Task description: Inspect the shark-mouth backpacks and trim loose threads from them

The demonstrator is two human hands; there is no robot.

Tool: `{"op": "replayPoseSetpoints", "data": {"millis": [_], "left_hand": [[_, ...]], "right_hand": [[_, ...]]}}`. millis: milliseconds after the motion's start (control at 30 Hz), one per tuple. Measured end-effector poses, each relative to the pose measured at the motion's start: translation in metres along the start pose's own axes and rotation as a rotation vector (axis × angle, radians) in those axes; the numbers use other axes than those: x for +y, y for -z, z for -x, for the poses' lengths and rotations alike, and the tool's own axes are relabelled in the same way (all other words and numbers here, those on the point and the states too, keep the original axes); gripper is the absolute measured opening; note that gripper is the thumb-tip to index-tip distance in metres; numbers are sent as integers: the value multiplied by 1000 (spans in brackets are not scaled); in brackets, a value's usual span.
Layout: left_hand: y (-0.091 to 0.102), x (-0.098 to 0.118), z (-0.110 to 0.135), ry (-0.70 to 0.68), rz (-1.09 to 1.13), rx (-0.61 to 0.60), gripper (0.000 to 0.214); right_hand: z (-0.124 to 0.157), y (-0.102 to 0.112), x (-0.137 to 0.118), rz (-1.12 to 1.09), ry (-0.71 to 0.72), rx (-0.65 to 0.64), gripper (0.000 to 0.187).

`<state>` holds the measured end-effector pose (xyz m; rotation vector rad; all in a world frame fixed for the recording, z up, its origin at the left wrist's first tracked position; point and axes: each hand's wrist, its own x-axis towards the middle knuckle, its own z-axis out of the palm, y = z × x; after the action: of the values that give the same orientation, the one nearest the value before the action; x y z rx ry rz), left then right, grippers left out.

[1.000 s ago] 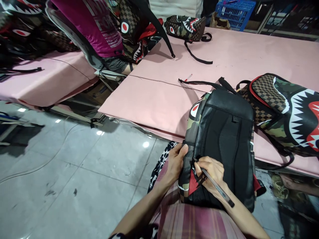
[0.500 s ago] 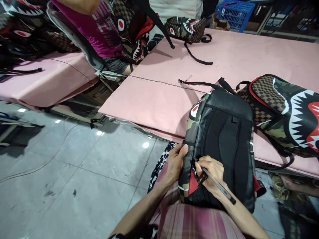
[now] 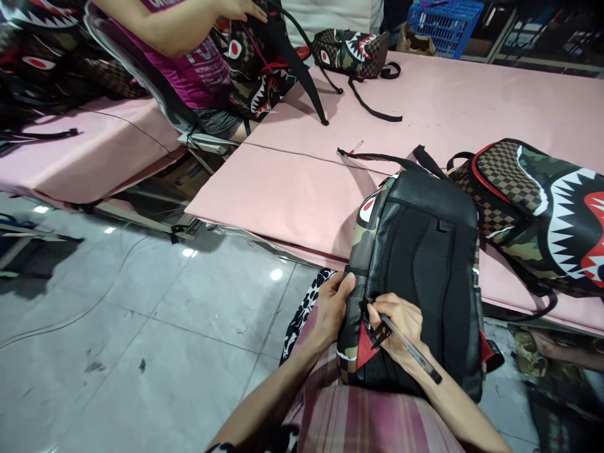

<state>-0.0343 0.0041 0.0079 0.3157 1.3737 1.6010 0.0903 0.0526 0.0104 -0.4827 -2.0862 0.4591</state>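
A camouflage backpack point(image 3: 419, 264) with a black padded back lies face down, half on my lap and half on the pink table point(image 3: 302, 195). My left hand point(image 3: 333, 308) grips its left side edge, fingers wrapped round the seam. My right hand point(image 3: 399, 324) pinches a dark pen point(image 3: 408, 346), its tip touching the backpack's lower left seam beside a red patch.
A second shark-mouth backpack point(image 3: 538, 214) lies on the table to the right. A third one point(image 3: 352, 53) sits at the far end. A person in a magenta shirt point(image 3: 189, 50) at the upper left handles another backpack point(image 3: 257, 69). A blue crate point(image 3: 446, 22) stands behind. Grey tiled floor lies to the left.
The other person's arm has come into view and reached to the backpack at the upper left, whose strap has swung. My hands have barely moved.
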Motion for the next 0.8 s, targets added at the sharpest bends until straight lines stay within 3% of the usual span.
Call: {"op": "replayPoseSetpoints", "data": {"millis": [800], "left_hand": [[1,-2,0,1,-14,9,36]], "right_hand": [[0,-1,-1,17,8,12,11]]}}
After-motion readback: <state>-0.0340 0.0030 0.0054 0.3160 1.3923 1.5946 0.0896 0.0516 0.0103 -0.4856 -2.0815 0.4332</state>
